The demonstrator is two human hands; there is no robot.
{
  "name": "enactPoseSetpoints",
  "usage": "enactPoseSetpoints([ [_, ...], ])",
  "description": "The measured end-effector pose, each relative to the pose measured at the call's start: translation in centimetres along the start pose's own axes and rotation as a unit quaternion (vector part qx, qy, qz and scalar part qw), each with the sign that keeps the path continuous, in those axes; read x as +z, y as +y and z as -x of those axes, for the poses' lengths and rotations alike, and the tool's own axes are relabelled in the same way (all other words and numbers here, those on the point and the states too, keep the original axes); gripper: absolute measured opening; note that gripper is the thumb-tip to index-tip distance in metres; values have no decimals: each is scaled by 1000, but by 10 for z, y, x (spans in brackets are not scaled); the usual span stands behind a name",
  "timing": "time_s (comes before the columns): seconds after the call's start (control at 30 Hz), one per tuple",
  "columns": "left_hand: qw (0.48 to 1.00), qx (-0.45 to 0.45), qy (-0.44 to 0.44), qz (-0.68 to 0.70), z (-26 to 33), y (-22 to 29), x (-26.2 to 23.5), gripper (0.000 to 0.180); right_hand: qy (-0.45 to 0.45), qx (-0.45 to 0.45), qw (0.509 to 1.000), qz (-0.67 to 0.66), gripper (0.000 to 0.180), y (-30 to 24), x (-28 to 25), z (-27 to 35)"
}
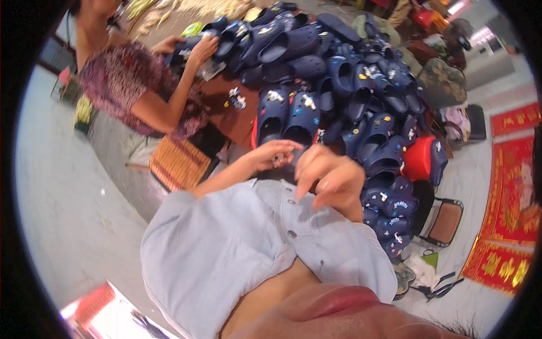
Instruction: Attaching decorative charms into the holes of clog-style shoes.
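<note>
My left hand (275, 156) is in front of my chest, its fingers bent together. A small pale and dark bit shows at its fingers, too small to name. My right hand (332, 176) is raised beside it with the fingers curled inward; what they hold, if anything, is hidden. Just beyond both hands stand two navy clogs side by side, a left one (273, 113) and a right one (303, 116), each with white and coloured charms on its upper. More small charms (237, 100) lie on the brown tabletop (217, 96) to the left.
A large heap of navy clogs (350, 73) covers the table ahead and to the right. At the left, a co-worker (141, 87) handles a clog. A woven-seat stool (178, 164), a red container (419, 158) and a chair (444, 222) stand around the table.
</note>
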State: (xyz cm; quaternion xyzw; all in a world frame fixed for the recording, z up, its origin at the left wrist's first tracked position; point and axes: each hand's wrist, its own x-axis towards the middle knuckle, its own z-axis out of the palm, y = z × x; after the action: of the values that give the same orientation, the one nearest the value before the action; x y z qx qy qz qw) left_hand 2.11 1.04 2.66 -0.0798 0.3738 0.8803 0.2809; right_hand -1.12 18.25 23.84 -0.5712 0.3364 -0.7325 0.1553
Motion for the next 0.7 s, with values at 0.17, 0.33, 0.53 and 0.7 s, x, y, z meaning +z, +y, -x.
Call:
enactPoseSetpoints([
  [0.17, 1000, 7, 16, -26, 14, 11, 2, 34, 161, 98, 981, 35, 26, 26, -28, 25],
  [0.33, 997, 50, 55, -16, 29, 15, -7, 33, 269, 298, 908, 120, 25, 55, -60, 70],
  [0.53, 991, 66, 113, 9, 45, 14, -25, 29, 323, 439, 830, 117, 19, 95, -79, 130],
  [0.7, 981, 83, 175, -8, 55, 13, -33, 27, 288, 454, 827, 163, 18, 118, -82, 141],
])
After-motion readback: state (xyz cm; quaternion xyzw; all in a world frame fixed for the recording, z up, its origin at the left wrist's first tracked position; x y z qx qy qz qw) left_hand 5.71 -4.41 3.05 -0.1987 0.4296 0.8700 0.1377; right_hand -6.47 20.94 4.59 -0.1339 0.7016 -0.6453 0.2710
